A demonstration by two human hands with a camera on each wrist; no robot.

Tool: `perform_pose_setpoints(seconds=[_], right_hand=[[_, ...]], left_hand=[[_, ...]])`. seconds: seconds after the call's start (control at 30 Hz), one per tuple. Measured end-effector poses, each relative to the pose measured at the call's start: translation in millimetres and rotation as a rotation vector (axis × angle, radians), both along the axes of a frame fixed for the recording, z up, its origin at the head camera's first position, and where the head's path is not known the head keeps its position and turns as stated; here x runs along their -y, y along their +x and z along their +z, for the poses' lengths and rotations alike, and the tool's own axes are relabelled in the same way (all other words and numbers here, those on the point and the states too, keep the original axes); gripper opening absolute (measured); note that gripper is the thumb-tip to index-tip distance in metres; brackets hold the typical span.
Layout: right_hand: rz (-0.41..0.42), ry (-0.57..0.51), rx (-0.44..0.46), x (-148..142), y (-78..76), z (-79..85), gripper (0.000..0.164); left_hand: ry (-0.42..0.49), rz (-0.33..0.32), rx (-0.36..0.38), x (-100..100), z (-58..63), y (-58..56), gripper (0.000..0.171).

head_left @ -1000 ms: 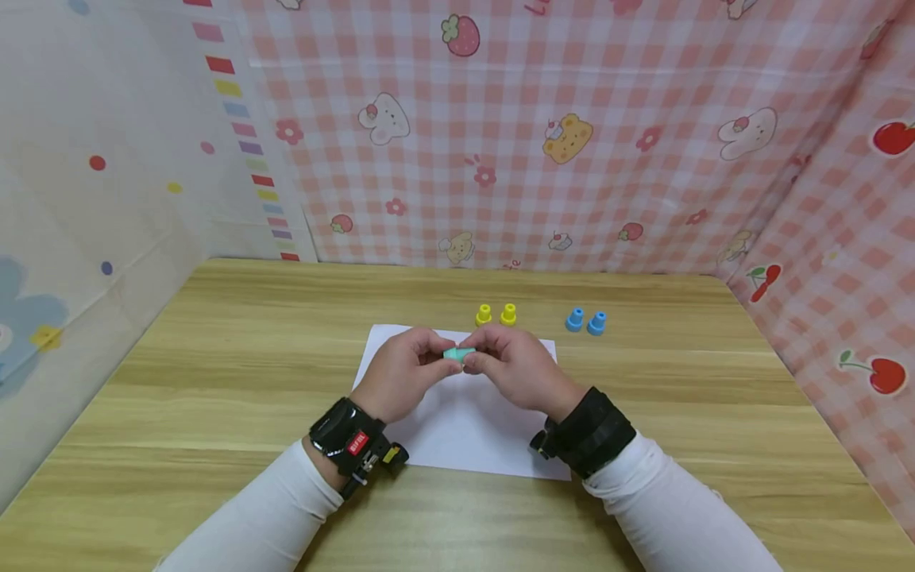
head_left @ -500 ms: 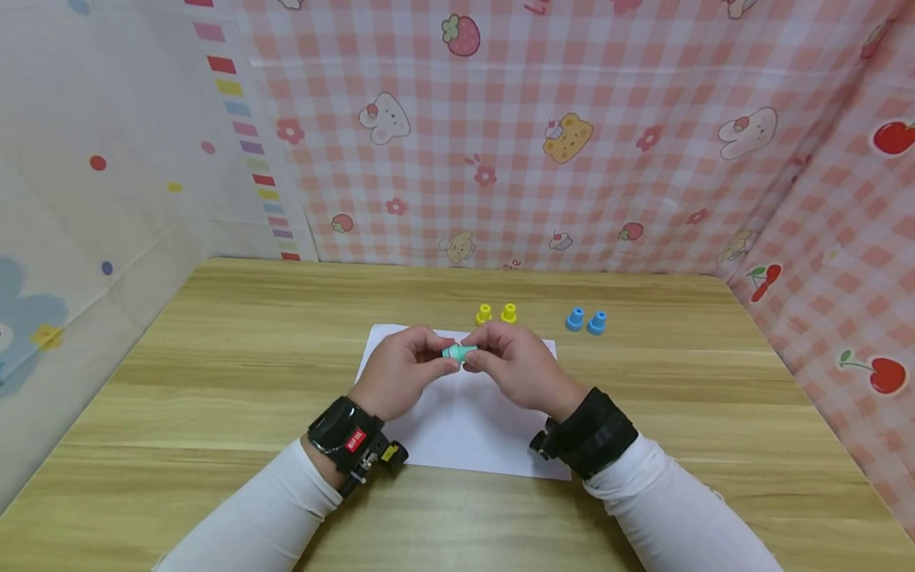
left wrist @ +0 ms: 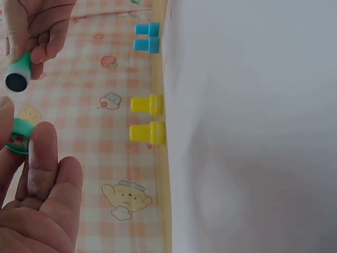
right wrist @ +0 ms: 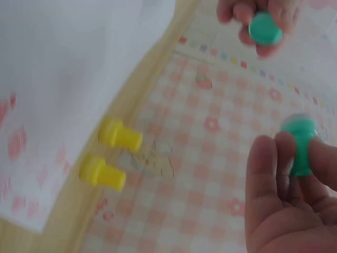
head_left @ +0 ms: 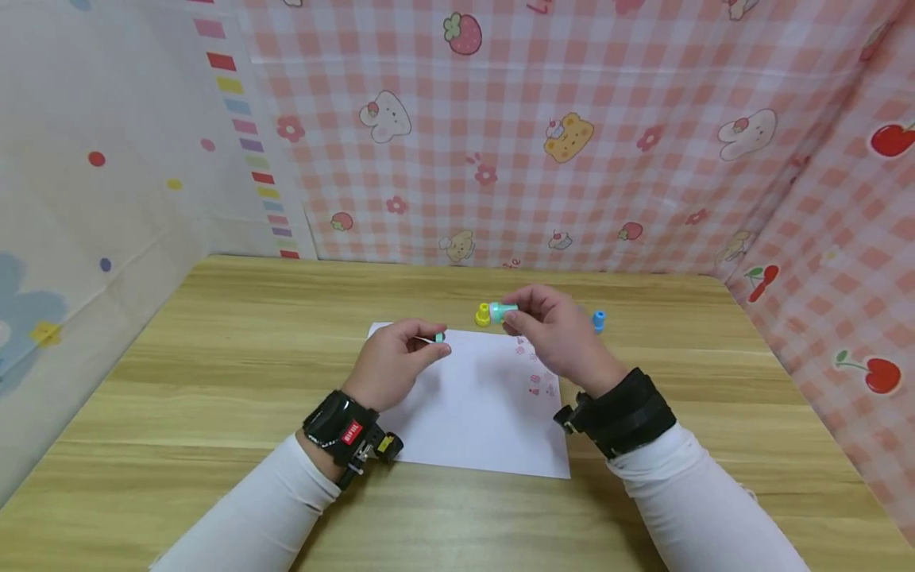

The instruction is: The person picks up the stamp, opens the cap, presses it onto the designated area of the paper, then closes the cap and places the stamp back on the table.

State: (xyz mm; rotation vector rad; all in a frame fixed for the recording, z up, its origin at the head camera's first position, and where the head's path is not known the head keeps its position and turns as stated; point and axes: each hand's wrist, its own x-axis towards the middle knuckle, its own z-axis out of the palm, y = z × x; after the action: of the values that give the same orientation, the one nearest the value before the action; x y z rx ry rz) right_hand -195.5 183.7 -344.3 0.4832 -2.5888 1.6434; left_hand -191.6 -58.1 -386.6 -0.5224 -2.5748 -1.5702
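Note:
My right hand (head_left: 561, 338) grips a small green toy stamp (right wrist: 302, 150) by its handle, held over the paper's far edge. Its dark round face shows in the left wrist view. The stamp's green cap (left wrist: 21, 136) is apart from it, pinched between thumb and fingers of my left hand (head_left: 391, 364), above the paper's far left part. White paper (head_left: 486, 429) lies below both hands, with small red stamped pictures (head_left: 534, 380) along its right side.
Two yellow stamps (left wrist: 146, 105) stand just beyond the paper's far edge. To their right are two blue stamps (left wrist: 147, 45), one hidden behind my right hand in the head view. A checked cloth (head_left: 457, 151) hangs behind the wooden table (head_left: 214, 357).
The cap has come off the green stamp. My right hand has moved right and away from me with the stamp, while the left has shifted slightly left with the cap.

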Motion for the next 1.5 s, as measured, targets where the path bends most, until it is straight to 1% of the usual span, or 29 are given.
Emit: perform_pose_setpoints(seconds=[0.1, 0.23, 0.37, 0.47, 0.53, 0.67, 0.73, 0.83, 1.07, 1.27, 1.5], right_hand=[[-0.029, 0.06, 0.01, -8, -1.3, 4.7, 0.013], [-0.051, 0.194, 0.019, -14, -3.7, 4.0, 0.014], [-0.044, 0.388, 0.024, -17, -8.7, -4.0, 0.015], [-0.021, 0.515, 0.033, -19, -12.8, -11.9, 0.016], [-0.005, 0.581, 0.032, -19, -14.9, -16.7, 0.014], [0.013, 0.67, 0.009, -20, -16.8, -23.9, 0.009], [0.016, 0.699, -0.001, -20, -17.1, -26.3, 0.008], [0.017, 0.712, 0.007, -19, -17.6, -28.5, 0.008], [0.027, 0.732, 0.053, -16, -19.1, -30.8, 0.007], [0.022, 0.755, 0.039, -16, -19.9, -34.3, 0.008], [0.031, 0.787, 0.04, -15, -20.0, -36.8, 0.008]], left_hand=[[-0.003, 0.013, 0.01, 1, -0.7, -0.9, 0.016], [-0.005, 0.025, 0.019, 2, -0.7, -1.4, 0.017], [-0.007, 0.026, 0.029, 2, -0.3, -1.1, 0.018], [-0.004, 0.024, 0.036, 2, 0.3, -0.3, 0.019], [-0.006, 0.021, 0.04, 2, 0.6, 0.0, 0.02], [-0.01, 0.014, 0.042, 2, 1.1, 0.2, 0.022], [-0.013, 0.011, 0.042, 2, 1.3, 0.3, 0.022], [-0.012, 0.01, 0.045, 2, 1.5, 0.7, 0.023], [-0.016, 0.015, 0.05, 1, 0.5, 0.4, 0.021], [-0.011, 0.022, 0.042, 0, -0.6, 0.2, 0.02], [-0.009, 0.014, 0.039, 0, 1.4, 1.6, 0.02]])
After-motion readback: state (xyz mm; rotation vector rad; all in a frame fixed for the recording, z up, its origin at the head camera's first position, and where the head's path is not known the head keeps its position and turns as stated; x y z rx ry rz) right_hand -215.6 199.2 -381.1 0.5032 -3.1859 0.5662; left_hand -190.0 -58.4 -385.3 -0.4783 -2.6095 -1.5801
